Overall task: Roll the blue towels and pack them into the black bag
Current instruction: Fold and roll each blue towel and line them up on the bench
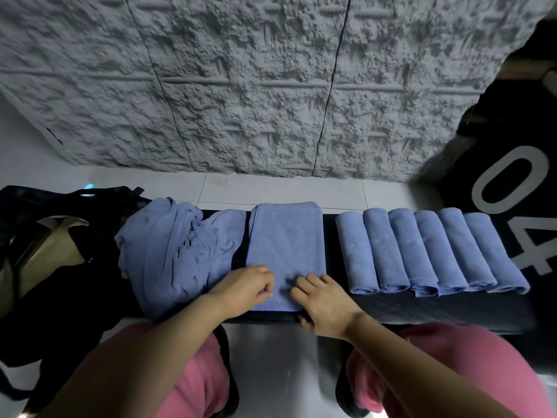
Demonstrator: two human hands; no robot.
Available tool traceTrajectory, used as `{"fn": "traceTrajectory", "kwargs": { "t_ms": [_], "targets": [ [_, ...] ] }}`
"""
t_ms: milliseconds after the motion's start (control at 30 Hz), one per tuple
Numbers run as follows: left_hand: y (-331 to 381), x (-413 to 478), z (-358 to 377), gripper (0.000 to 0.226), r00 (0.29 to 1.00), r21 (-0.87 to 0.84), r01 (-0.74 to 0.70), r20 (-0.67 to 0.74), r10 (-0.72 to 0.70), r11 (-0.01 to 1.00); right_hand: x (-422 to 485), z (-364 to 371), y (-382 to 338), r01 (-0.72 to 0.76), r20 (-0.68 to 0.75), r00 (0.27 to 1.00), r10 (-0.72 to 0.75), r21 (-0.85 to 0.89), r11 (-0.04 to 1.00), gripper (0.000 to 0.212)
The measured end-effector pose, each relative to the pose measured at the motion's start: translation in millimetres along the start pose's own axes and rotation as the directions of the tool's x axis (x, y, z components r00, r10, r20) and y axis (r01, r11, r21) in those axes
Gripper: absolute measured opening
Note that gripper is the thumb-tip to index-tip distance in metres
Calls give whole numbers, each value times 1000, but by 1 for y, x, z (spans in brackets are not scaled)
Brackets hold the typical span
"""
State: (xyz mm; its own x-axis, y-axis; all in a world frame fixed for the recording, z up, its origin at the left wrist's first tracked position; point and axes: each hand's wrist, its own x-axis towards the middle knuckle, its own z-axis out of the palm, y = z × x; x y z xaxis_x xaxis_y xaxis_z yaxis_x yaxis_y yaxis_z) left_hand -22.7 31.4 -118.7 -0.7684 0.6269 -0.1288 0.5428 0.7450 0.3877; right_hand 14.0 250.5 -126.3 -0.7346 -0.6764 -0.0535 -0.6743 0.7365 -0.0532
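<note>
A folded blue towel point(286, 236) lies flat on the black bench point(422, 309) in front of me. My left hand point(244, 289) and my right hand point(322, 300) both rest on its near end, fingers curled down onto the cloth. Whether they pinch the edge I cannot tell. A loose heap of blue towels point(171, 251) lies to the left. Several rolled blue towels point(428, 251) lie side by side to the right. The black bag point(45, 267) stands open at the far left.
A rough grey wall panel point(256, 86) rises behind the bench, with pale floor tiles point(271, 188) between. A black cloth with large white digits point(512, 182) hangs at the right. My knees in pink point(187, 381) sit below the bench edge.
</note>
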Motion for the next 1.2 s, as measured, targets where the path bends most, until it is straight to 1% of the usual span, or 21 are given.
{"fn": "traceTrajectory", "kwargs": {
  "t_ms": [67, 133, 167, 233, 300, 367, 400, 467, 500, 567, 633, 667, 700, 767, 833, 867, 933, 967, 1033, 1133, 1200],
  "targets": [
    [0, -5, 6, 14, 999, -12, 26, 22, -25, 1000, -7, 1, 3, -25, 4, 1000, 25, -34, 999, 39],
    [-3, -7, 8, 25, 998, -26, 57, 28, -56, 998, -9, 4, 7, -79, -11, 997, 79, -44, 996, 33],
    [-4, -8, 9, 33, 997, -36, 72, 35, -71, 997, -10, 5, 8, -121, -17, 992, 121, -22, 992, 29],
    [-5, -11, 10, 46, 993, -54, 92, 72, -88, 994, -10, 3, 9, -241, -10, 970, 244, 107, 964, 29],
    [-5, -12, 11, 52, 990, -39, 93, 106, -88, 995, -9, -1, 10, -395, 33, 918, 396, 193, 898, 30],
    [-7, -12, 12, 47, 989, -64, 112, 103, -105, 992, -5, -5, 10, -489, 35, 868, 494, 222, 844, 25],
    [-9, -12, 13, 41, 989, -101, 128, 89, -119, 987, -2, -4, 10, -507, 26, 858, 513, 206, 837, 22],
    [-12, -11, 11, 21, 987, -191, 161, 47, -155, 968, 2, -4, 11, -538, 61, 842, 537, 180, 823, 14],
    [-14, -10, 11, 13, 982, -226, 188, 28, -186, 956, 4, -2, 12, -556, 71, 830, 553, 179, 812, 13],
    [-17, -8, 13, 12, 955, -298, 287, 13, -297, 910, 7, -1, 13, -575, 43, 817, 575, 114, 810, 7],
    [-18, -6, 14, 7, 914, -378, 372, -8, -405, 848, 8, 4, 10, -558, 1, 830, 558, 39, 829, 26],
    [-17, -5, 14, 3, 899, -398, 390, -31, -437, 830, 8, 5, 10, -546, -48, 836, 547, 22, 837, 33],
    [-17, -4, 15, 5, 891, -395, 384, -78, -447, 835, 8, 5, 10, -526, -87, 846, 527, 29, 850, 37],
    [-16, -3, 15, 14, 898, -286, 343, -181, -402, 895, 8, 3, 10, -451, -160, 881, 446, 10, 893, 37],
    [-17, -2, 11, 20, 942, -72, 221, -242, -232, 973, 5, 6, 11, -345, -198, 925, 325, -77, 935, 26],
    [-18, -1, 9, 22, 960, 49, 150, -247, -134, 987, 1, 10, 12, -308, -206, 938, 280, -120, 944, 20],
    [-19, -2, 7, 25, 974, 258, 68, -224, -8, 964, -4, 16, 14, -281, -230, 942, 246, -136, 950, 13],
    [-21, -3, 7, 26, 974, 322, 43, -226, 33, 946, -6, 18, 15, -275, -248, 939, 238, -128, 953, 11],
    [-21, -6, 8, 31, 974, 379, -3, -209, 89, 925, -9, 21, 16, -262, -292, 932, 216, -126, 957, 10],
    [-18, -13, 10, 41, 985, 426, -24, -143, 94, 904, -11, 25, 17, -269, -298, 931, 212, -165, 949, 13],
    [-16, -16, 12, 32, 984, 399, 33, -174, 40, 916, -9, 27, 18, -309, -287, 923, 256, -159, 938, 20]
  ]
}}
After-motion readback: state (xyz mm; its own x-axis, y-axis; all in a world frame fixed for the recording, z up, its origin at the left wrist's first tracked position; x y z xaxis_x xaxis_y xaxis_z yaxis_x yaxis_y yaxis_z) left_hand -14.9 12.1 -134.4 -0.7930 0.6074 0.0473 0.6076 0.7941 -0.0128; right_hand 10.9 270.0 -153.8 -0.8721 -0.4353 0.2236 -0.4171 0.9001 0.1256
